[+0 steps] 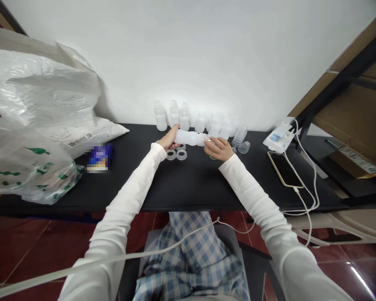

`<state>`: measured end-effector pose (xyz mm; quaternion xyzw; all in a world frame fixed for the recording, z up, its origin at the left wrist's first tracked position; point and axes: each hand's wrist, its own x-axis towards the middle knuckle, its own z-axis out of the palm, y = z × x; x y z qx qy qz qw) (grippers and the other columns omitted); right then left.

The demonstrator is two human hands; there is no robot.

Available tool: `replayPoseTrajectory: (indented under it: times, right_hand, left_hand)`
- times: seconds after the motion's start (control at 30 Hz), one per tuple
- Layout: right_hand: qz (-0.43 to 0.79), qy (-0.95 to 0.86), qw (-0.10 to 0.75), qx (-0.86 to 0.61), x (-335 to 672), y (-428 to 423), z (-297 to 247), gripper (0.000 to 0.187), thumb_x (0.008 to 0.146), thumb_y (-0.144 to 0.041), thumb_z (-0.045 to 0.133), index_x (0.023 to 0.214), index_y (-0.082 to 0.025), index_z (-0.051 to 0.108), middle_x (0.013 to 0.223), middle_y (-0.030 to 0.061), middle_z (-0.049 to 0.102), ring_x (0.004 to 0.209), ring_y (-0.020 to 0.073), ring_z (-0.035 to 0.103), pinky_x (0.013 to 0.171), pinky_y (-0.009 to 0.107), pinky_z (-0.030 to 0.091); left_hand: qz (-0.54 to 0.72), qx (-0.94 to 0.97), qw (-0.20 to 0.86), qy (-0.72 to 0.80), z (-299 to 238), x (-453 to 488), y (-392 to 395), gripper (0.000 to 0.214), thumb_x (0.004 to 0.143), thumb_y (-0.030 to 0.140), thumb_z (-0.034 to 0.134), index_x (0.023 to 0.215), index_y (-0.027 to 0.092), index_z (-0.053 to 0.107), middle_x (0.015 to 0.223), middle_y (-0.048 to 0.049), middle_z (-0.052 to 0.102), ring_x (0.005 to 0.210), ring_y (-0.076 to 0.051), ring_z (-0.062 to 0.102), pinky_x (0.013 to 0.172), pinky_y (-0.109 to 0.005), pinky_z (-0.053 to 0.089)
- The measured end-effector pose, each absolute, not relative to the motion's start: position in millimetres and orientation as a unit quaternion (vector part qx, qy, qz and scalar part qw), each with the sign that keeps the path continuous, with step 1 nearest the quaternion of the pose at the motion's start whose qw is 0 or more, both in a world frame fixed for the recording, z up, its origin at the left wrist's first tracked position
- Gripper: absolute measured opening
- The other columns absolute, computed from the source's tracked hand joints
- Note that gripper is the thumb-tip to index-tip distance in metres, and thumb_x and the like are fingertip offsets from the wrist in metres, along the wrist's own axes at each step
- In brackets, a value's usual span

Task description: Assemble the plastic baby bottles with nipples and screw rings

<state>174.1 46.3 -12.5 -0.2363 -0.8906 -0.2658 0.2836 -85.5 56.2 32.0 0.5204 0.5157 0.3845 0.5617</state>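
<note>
A translucent white baby bottle [189, 138] lies sideways between my hands, above the black table. Wrapped round its base end is my left hand [170, 139]. My right hand [219, 148] grips the clear cap end with its fingers. Behind, along the wall, three capped bottles [174, 113] stand upright, and to their right are several bottles without visible caps [200, 123]. Clear ring collars [181, 154] lie on the table just below my left hand. Clear caps [240, 135] sit to the right of my right hand, one stack leaning and another single cap beside it.
Large plastic bags [40, 88] fill the left side, with a blue packet [99, 157] in front. At right lie a phone [285, 169] on a charging cable and a white power strip [280, 137]. A cable [175, 242] crosses over my lap. Cardboard boxes [354, 121] stand on a rack.
</note>
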Motion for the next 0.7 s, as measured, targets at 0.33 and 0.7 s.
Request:
replayPoseTrajectory:
  times: [0.33, 0.7]
  right_hand:
    - [-0.163, -0.852, 0.409, -0.284, 162, 45, -21, 0.022, 0.102, -0.032, 0.049, 0.119, -0.022, 0.056, 0.115, 0.0144, 0.065, 0.112, 0.0246, 0.064, 0.091, 0.046, 0.058]
    - [-0.103, -0.833, 0.356, -0.411, 161, 32, -5, 0.044, 0.104, -0.056, 0.043, 0.108, -0.020, 0.069, 0.081, 0.0053, 0.067, 0.080, 0.0214, 0.060, 0.084, 0.037, 0.048]
  left_hand:
    - [0.504, 0.551, 0.460, 0.481, 29, -85, 59, 0.060, 0.089, 0.077, 0.050, 0.072, 0.020, 0.055, 0.046, 0.0025, 0.040, 0.038, -0.009, 0.037, 0.038, -0.022, 0.024]
    - [0.616, 0.618, 0.279, 0.402, 1, -76, 41, 0.063, 0.085, 0.081, 0.052, 0.094, 0.021, 0.071, 0.095, -0.0078, 0.070, 0.090, -0.021, 0.067, 0.072, -0.027, 0.052]
